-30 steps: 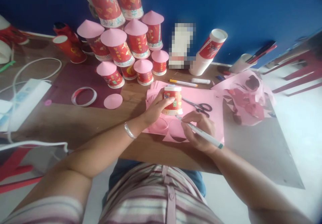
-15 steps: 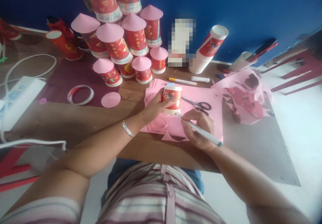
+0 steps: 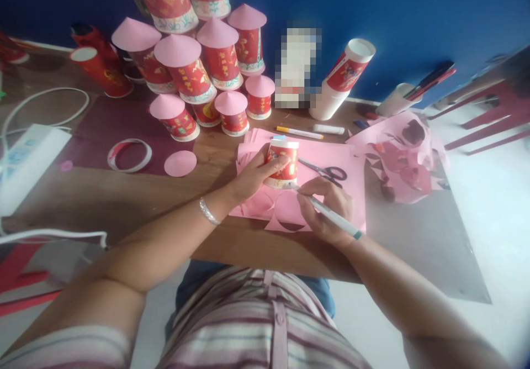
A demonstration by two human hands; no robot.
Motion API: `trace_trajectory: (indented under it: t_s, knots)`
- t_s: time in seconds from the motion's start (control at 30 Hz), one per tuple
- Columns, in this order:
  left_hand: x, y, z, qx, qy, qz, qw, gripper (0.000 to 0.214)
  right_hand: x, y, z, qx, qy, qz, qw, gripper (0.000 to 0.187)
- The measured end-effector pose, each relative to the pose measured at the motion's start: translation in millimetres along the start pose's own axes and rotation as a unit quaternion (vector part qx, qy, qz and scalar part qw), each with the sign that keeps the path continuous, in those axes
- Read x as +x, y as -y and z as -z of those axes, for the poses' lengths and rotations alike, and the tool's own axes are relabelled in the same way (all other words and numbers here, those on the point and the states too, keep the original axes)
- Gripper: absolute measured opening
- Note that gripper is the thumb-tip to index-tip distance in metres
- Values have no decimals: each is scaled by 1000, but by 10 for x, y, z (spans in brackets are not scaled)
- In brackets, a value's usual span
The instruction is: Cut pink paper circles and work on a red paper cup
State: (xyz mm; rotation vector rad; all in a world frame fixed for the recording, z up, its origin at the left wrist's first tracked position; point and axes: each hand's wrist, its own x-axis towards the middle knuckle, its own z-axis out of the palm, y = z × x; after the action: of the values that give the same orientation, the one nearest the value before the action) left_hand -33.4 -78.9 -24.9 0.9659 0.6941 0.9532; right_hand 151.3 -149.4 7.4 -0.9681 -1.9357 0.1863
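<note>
My left hand [image 3: 256, 174] is wrapped round a small red paper cup [image 3: 291, 164] with a white band at each end. The thumb lies across its front. In my right hand [image 3: 329, 209] is a marker pen [image 3: 337, 219] with a white barrel and a dark green end. Its tip meets the white band at the lower edge of the cup. Beneath both hands lie pink paper sheets [image 3: 351, 164] with round outlines cut in them. Dark-handled scissors [image 3: 335, 174] rest on the paper, just beyond my right hand.
Several red cups with pink cone roofs [image 3: 178, 51] stand at the back left. A tape roll [image 3: 130, 155] and a pink paper disc [image 3: 180, 163] lie to the left. Paper scraps [image 3: 401, 164] are heaped at the right, near stacked white cups [image 3: 327, 101] and a yellow-capped marker [image 3: 300, 132].
The view has shifted slightly, moving everything a little in the picture. Both hands keep their hold, with the pen tip still at the cup's lower band.
</note>
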Motion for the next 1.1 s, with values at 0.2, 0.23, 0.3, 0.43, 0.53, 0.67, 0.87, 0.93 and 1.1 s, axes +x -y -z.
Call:
trace_trajectory:
  t_s: [0.2, 0.23, 0.3, 0.43, 0.53, 0.67, 0.87, 0.93, 1.1]
  knots:
    - [2, -8, -9, -4, 3, -3, 1000, 54, -16, -22, -27, -7, -6, 5, 1000, 12]
    - [3, -9, -10, -4, 5, -3, 1000, 54, -18, -25, -30, -7, -5, 7, 1000, 12]
    - [6, -8, -9, -4, 7, -3, 1000, 54, -20, -28, -34, -6, -4, 10, 1000, 12]
    - [11, 0, -5, -2, 8, -3, 1000, 52, -8, -23, -30, 3, -5, 16, 1000, 14]
    - [8, -5, -4, -3, 5, -1, 1000, 50, 3, -21, -30, 6, -2, 18, 1000, 16]
    - [-3, -27, -9, 1, 6, 7, 1000, 52, 8, -28, -39, 8, -8, 24, 1000, 17]
    - [-1, -36, -20, 3, 5, 3, 1000, 51, 16, -25, -41, 2, -5, 26, 1000, 16]
    - [2, -36, -22, 4, 4, 3, 1000, 52, 17, -23, -40, 0, -4, 26, 1000, 16]
    - [1, -37, -26, 1, 3, 1, 1000, 53, -1, -32, -41, -7, -6, 25, 1000, 14]
